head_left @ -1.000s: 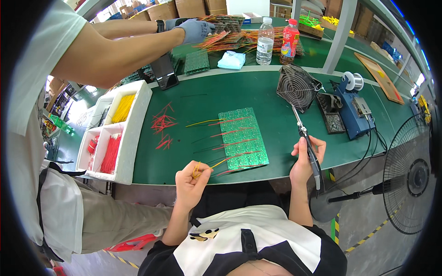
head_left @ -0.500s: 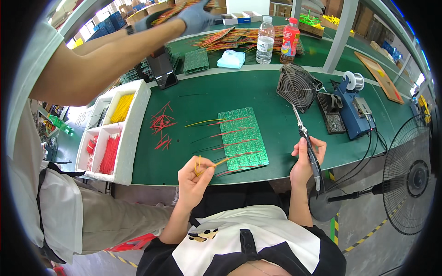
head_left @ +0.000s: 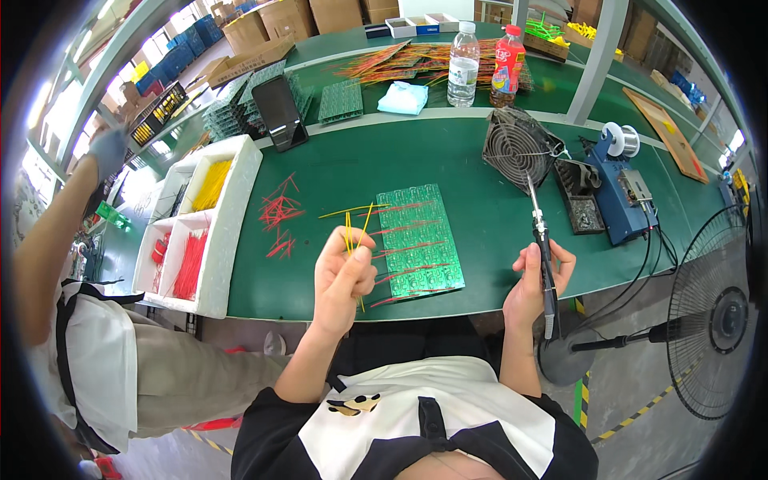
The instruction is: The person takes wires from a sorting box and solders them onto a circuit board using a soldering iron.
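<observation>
Between the fingertips of my left hand (head_left: 346, 272) are a few thin yellow wires (head_left: 350, 232), pointing up beside the board's left edge. My right hand (head_left: 538, 280) is closed around a soldering iron (head_left: 542, 248), its tip pointing up toward the round fan grille. On the table in front of me lies a green circuit board panel (head_left: 420, 240). Several red wires lie in rows across it. One yellow wire (head_left: 344, 212) reaches to the panel's upper left. Loose red wires (head_left: 280, 214) lie in a heap left of the panel.
A white foam box (head_left: 232, 232) holds yellow and red wires at left. At right stand a small square fan (head_left: 518, 148), a blue solder feeder (head_left: 620, 192) and an iron stand (head_left: 580, 196). Two bottles (head_left: 462, 68) and a phone (head_left: 278, 112) are behind. A gloved co-worker's hand (head_left: 108, 152) is far left.
My left hand has turned upward, and the yellow wires in it now stand upright. The co-worker's arm has swung from above the back bench to the far left. My right hand has barely moved.
</observation>
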A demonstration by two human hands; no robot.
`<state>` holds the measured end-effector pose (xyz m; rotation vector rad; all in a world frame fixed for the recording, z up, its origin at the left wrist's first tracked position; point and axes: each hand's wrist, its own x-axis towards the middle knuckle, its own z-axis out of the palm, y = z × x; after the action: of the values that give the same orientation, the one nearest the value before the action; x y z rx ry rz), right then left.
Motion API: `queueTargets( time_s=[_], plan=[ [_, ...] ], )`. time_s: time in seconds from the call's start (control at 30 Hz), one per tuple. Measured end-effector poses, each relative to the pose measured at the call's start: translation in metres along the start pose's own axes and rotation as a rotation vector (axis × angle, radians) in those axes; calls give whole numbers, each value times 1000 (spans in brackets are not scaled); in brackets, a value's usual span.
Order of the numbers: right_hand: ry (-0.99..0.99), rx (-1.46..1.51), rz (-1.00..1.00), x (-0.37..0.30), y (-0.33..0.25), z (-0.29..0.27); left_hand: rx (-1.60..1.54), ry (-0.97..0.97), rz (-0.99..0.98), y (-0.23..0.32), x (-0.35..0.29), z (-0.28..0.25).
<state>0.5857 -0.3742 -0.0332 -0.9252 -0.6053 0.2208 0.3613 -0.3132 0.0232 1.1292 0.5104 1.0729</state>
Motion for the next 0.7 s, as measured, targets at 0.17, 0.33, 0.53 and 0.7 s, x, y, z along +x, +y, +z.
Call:
queueTargets(
  time_s=[0.17, 0.33, 0.53, 0.7],
  plan=[
    [-32, -12, 49, 1, 0, 0, 8, 172, 54, -8, 1, -19],
    [-40, -31, 36, 1, 1, 2, 300, 253, 63, -4, 5, -41],
    [-38, -48, 38, 1, 2, 3, 578, 203, 49, -11, 14, -45],
    [-81, -77, 48, -3, -1, 4, 746, 210, 45, -23, 10, -48]
  ],
)
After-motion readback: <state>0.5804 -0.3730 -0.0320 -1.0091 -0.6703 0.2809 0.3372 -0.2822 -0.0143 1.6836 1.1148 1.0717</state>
